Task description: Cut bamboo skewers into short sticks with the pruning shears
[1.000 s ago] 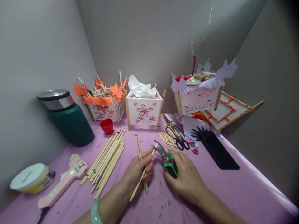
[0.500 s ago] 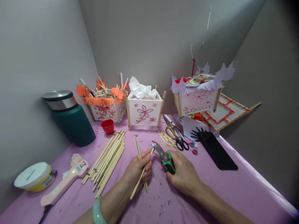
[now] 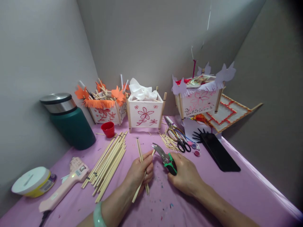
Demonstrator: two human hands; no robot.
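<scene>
Several thin wooden sticks (image 3: 137, 193) are held in my left hand (image 3: 140, 171), which has a pale green bangle at its wrist. One of them slants up to the right, its top end close to the blades of the green-and-black pruning shears (image 3: 170, 164). My right hand (image 3: 186, 173) is wrapped round the handles of these shears, and the blades point up and to the left. A bundle of long sticks (image 3: 109, 164) lies left of my left hand. Short stick pieces (image 3: 167, 141) lie beyond the shears, beside two pairs of scissors (image 3: 174, 133).
A pink glue gun (image 3: 63, 186), a white-lidded tub (image 3: 33, 182) and a green bottle (image 3: 72, 126) stand or lie at left. Behind are a red cup (image 3: 108, 129) and decorated boxes (image 3: 145, 115). A black phone (image 3: 220, 153) lies at right.
The view has shifted slightly. My left hand still holds the sticks, and the shears in my right hand stay near the slanting stick's top end.
</scene>
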